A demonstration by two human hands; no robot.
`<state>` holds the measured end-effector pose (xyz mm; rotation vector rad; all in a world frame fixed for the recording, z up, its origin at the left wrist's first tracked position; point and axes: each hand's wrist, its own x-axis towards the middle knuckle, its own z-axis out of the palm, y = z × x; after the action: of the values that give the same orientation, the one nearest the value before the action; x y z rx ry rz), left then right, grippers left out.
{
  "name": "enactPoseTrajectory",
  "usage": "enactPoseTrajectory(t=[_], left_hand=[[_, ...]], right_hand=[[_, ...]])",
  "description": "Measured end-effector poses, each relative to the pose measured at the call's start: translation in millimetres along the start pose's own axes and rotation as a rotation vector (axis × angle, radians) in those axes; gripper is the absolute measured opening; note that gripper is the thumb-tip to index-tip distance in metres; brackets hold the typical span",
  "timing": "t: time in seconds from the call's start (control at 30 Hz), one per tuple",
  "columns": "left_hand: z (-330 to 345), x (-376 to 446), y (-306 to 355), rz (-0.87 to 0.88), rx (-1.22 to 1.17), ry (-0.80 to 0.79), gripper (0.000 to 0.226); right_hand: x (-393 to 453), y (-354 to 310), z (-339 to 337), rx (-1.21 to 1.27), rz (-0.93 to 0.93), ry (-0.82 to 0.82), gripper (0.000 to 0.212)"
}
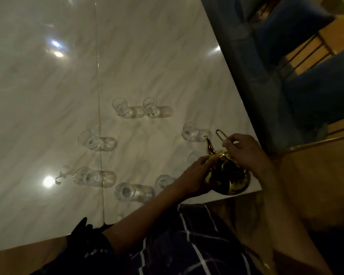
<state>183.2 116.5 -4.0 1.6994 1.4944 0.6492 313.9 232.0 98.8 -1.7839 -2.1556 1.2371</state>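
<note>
A shiny gold teapot (231,179) stands at the near right corner of the white marble table (48,96). Its curved spout (210,146) points up and away from me. My left hand (195,175) grips the pot's left side near the spout base. My right hand (244,150) pinches the thin gold wire handle (220,134) above the pot. Several small clear glasses stand on the table, among them one (190,132) just beyond the spout and one (163,181) partly behind my left wrist.
More glasses sit at the middle (120,107) (150,107), to the left (87,138) (83,176) and near the front edge (124,192). A small spill (61,175) lies at the left. Blue chairs (286,56) stand beyond the table's right edge.
</note>
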Motion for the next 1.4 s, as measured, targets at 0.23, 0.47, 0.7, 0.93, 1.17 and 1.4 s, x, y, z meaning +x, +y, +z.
enactPoseTrajectory(t=[0.23,0.47,0.7,0.93,1.17,1.4], left_hand=[[10,-22,4,0.026,-0.021,-0.122,0.085],[15,-40,4,0.020,-0.055,-0.204,0.087],[19,-50,7,-0.016,-0.082,-0.232,0.094],[16,-53,15,-0.013,-0.093,-0.235,0.093],[18,-51,21,-0.018,-0.105,-0.231,0.095],[16,-49,29,-0.017,-0.117,-0.234,0.093]], right_hand=[[-30,7,17,-0.037,0.037,0.046,0.024],[-44,1,28,-0.153,0.045,0.061,0.025],[-50,-10,31,-0.221,0.027,0.069,0.029],[-47,-10,28,-0.243,0.041,0.053,0.033],[-49,-10,22,-0.237,0.055,0.048,0.032],[-50,-8,17,-0.251,0.072,0.043,0.037]])
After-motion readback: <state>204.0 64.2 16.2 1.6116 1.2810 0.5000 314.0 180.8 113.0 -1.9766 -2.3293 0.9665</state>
